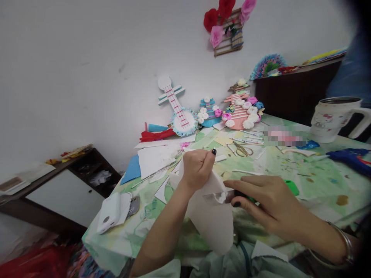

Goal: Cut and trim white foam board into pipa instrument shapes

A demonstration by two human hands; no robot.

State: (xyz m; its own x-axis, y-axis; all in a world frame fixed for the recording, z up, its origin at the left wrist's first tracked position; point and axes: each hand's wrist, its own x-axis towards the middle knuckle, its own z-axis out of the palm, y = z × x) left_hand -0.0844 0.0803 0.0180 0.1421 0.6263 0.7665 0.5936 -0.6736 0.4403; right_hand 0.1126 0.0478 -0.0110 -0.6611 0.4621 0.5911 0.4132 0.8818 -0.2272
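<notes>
My left hand is closed on the upper part of a white foam piece, its thumb uppermost. The piece stands tilted over the near edge of the table, and its lower end is rounded. In my right hand is a utility knife, its blade lying against the foam's right edge. A small curled white shaving sits at the blade. Most of the knife's handle is hidden by my fingers, with a bit of green showing. Scissors with gold handles lie beyond my hands.
A green patterned cloth covers the table. Craft instruments, including a white banjo-like one, lean on the wall. A lidded mug and a blue glue gun are at right; a white device lies at left.
</notes>
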